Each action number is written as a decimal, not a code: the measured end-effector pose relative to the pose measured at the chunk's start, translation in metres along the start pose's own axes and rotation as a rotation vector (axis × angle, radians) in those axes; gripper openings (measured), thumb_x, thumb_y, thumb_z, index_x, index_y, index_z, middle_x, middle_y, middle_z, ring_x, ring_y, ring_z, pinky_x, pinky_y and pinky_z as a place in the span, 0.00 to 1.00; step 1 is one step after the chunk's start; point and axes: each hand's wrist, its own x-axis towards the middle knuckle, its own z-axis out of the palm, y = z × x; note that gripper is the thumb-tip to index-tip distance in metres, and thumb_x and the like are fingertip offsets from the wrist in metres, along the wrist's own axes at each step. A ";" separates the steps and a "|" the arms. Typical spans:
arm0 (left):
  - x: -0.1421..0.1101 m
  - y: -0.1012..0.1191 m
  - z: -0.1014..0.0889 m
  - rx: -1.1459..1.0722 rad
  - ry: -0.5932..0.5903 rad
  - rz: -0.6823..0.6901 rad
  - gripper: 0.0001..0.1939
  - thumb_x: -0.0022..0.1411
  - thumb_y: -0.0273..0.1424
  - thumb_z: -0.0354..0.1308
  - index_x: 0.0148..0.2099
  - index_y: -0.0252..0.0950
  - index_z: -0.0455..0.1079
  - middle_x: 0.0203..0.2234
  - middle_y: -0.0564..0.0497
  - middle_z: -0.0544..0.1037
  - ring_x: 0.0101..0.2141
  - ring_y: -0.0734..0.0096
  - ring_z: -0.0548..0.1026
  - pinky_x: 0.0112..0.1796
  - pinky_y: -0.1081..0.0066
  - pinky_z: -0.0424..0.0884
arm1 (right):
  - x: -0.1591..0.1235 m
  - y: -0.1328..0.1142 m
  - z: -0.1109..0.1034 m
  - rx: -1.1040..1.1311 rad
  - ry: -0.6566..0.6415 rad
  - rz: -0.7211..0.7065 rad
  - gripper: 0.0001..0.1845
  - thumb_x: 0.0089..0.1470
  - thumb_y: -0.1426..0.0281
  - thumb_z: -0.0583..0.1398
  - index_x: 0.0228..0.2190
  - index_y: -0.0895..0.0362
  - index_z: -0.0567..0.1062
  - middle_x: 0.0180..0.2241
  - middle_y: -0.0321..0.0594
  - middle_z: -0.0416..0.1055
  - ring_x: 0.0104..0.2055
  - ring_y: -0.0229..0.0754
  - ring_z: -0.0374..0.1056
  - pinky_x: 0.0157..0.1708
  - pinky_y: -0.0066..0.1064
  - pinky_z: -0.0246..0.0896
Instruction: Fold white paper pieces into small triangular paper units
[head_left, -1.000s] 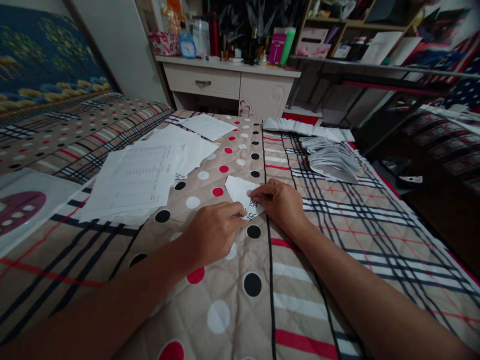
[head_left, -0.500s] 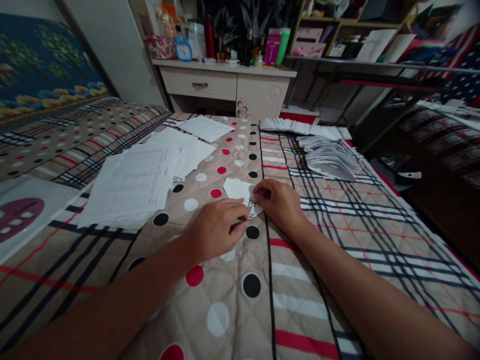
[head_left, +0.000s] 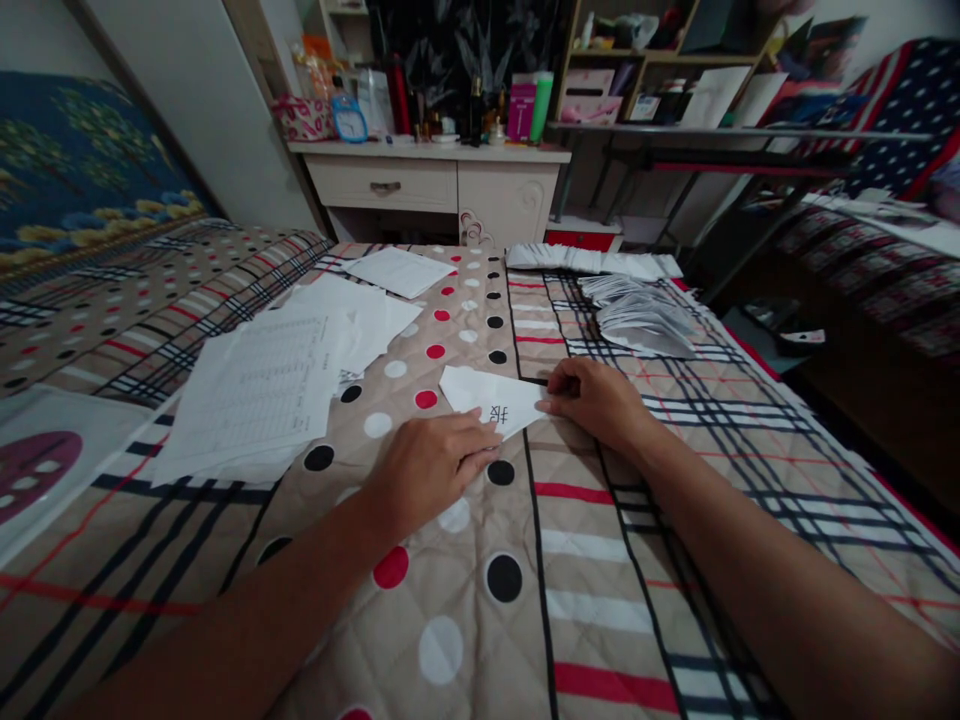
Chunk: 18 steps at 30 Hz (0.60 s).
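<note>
A folded piece of white paper [head_left: 480, 388] with black printed characters lies on the patterned bedspread [head_left: 442, 650] in front of me. It narrows to a point at its right end. My right hand [head_left: 592, 400] pinches that pointed end between thumb and fingers. At the paper's near left edge, my left hand [head_left: 435, 460] presses down with its fingertips, the fingers held close together; they cover part of the sheet.
Loose printed sheets [head_left: 247, 390] lie in a pile at the left, with more white paper [head_left: 401, 271] behind. Folded paper pieces [head_left: 645, 318] are stacked at the back right, beside a long row of folded paper [head_left: 592, 260]. A white dresser [head_left: 420, 182] stands beyond the bed.
My right hand has moved right to the paper's tip, and more of the printed paper now shows between the hands. My left hand stays at the near edge. The view has shifted slightly.
</note>
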 end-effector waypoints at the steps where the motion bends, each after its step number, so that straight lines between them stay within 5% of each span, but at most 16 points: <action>1: 0.000 0.000 0.000 -0.003 0.004 0.003 0.10 0.65 0.28 0.57 0.46 0.41 0.77 0.44 0.53 0.82 0.50 0.64 0.77 0.47 0.64 0.76 | 0.001 0.002 -0.002 0.015 -0.024 0.009 0.10 0.44 0.65 0.68 0.29 0.55 0.77 0.29 0.35 0.75 0.29 0.37 0.66 0.27 0.27 0.52; 4: -0.001 0.000 0.001 -0.004 0.014 0.005 0.10 0.65 0.26 0.56 0.45 0.40 0.77 0.44 0.53 0.82 0.49 0.65 0.77 0.47 0.64 0.76 | 0.001 0.000 -0.006 0.029 0.001 0.047 0.07 0.43 0.69 0.68 0.29 0.55 0.77 0.28 0.35 0.75 0.28 0.38 0.66 0.26 0.28 0.52; 8: -0.001 0.002 0.002 0.006 0.029 0.024 0.11 0.64 0.25 0.57 0.46 0.39 0.77 0.43 0.53 0.82 0.49 0.65 0.78 0.48 0.64 0.76 | -0.009 -0.022 -0.003 -0.008 0.266 -0.061 0.04 0.48 0.75 0.63 0.29 0.56 0.78 0.31 0.38 0.75 0.32 0.40 0.67 0.32 0.29 0.56; 12: 0.002 0.006 -0.001 0.030 -0.015 0.016 0.09 0.63 0.24 0.57 0.42 0.38 0.77 0.39 0.51 0.82 0.41 0.68 0.81 0.43 0.69 0.77 | -0.022 -0.054 0.014 0.127 0.095 -0.305 0.11 0.55 0.77 0.57 0.35 0.57 0.79 0.36 0.41 0.74 0.35 0.39 0.69 0.34 0.28 0.59; 18: 0.002 0.009 -0.003 0.063 0.016 0.079 0.09 0.64 0.23 0.54 0.38 0.36 0.76 0.37 0.49 0.83 0.38 0.69 0.81 0.42 0.71 0.77 | -0.021 -0.059 0.030 0.175 -0.051 -0.281 0.13 0.55 0.80 0.57 0.37 0.58 0.80 0.35 0.42 0.74 0.37 0.40 0.70 0.37 0.27 0.61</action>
